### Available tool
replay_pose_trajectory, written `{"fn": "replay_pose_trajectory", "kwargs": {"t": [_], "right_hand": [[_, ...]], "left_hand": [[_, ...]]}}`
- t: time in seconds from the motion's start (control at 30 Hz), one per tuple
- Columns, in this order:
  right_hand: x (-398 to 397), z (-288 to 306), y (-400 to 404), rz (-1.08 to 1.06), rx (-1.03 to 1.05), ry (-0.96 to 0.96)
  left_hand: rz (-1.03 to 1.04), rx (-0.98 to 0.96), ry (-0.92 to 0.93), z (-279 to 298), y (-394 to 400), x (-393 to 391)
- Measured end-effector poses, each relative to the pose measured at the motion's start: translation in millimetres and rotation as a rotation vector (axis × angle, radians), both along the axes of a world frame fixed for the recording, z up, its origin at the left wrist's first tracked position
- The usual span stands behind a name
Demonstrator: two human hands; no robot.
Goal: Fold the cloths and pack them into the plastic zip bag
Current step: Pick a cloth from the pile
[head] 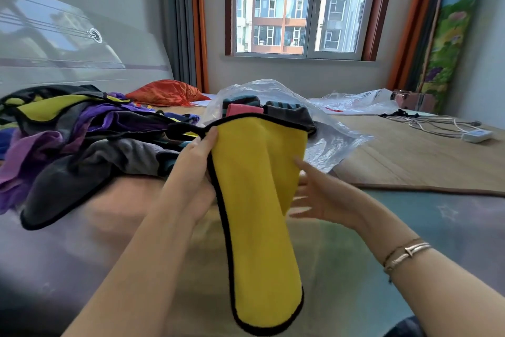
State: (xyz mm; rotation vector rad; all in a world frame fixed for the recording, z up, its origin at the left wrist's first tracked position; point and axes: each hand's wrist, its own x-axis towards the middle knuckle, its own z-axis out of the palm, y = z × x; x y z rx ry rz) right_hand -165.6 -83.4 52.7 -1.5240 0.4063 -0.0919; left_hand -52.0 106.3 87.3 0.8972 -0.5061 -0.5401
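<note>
1. Unfolded cloths (pixel 82 140) lie heaped far left on the bed.
2. Left hand (pixel 196 172) pinches the yellow cloth (pixel 257 200) at its top edge; keep it hanging straight.
3. Right hand (pixel 322 197), fingers spread and empty, should catch the free edge to fold squarely.
4. The zip bag (pixel 328 129) waits behind, partly filled.

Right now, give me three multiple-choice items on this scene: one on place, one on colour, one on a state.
1. Where is the unfolded cloth pile?
A. Left of the hands
B. On the windowsill
C. Inside the bag

2. What colour is the held cloth?
A. Red
B. Yellow with black trim
C. White

3. How is the right hand?
A. Gripping a cable
B. In a fist
C. Open, fingers spread

Answers: 1 A, the heap lies left; 2 B, black edging frames yellow; 3 C, only the left hand grips the cloth.
</note>
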Motion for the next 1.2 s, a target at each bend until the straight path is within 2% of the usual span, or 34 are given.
{"fn": "replay_pose_trajectory", "kwargs": {"t": [0.07,0.13,0.2,0.3,0.4,0.47,0.6,0.73,0.77,0.87,0.97,1.07,1.13,1.2], "right_hand": [[2.9,-9.6,3.7,0.123,-0.105,0.065],[3.3,-9.1,5.2,0.145,-0.096,-0.032],[1.1,-0.5,8.6,0.101,0.02,-0.175],[-4.5,18.5,16.4,-0.026,0.162,-0.385],[-9.9,32.5,21.5,-0.163,0.2,-0.542],[-10.8,37.0,23.3,-0.241,0.233,-0.574],[-10.6,38.8,18.0,-0.432,0.138,-0.516],[-13.8,32.8,4.9,-0.629,-0.31,-0.293],[-14.0,31.1,3.2,-0.649,-0.348,-0.27],[-13.8,26.9,-0.5,-0.661,-0.268,-0.257],[-15.8,28.3,-0.6,-0.56,-0.16,-0.257],[-21.5,30.7,2.4,-0.294,-0.148,-0.253],[-25.3,33.1,7.3,-0.173,-0.298,-0.159],[-25.8,34.7,12.4,-0.127,-0.521,-0.031]], "left_hand": [[-0.007,-0.014,0.097,0.8,2.7,2.1],[-0.012,-0.051,0.173,-0.4,5.1,6.4],[-0.036,-0.089,0.208,-1.5,7.9,10.3],[-0.137,-0.045,0.163,-5.7,9.8,4.3],[-0.336,0.122,0.035,-9.2,8.7,-15.8],[-0.444,0.243,-0.012,-13.6,4.7,-24.6],[-0.254,0.404,0.083,-15.1,1.7,-18.7],[-0.035,0.473,0.09,-9.0,14.4,-1.2],[0.026,0.478,0.066,-8.8,16.2,2.9],[0.196,0.467,-0.047,-8.7,16.6,7.3],[0.286,0.462,-0.201,-9.2,18.4,9.6],[0.112,0.455,-0.316,-6.4,23.9,7.2],[0.077,0.56,-0.443,-7.9,24.8,8.4],[0.177,0.707,-0.62,-11.0,23.1,11.0]]}}
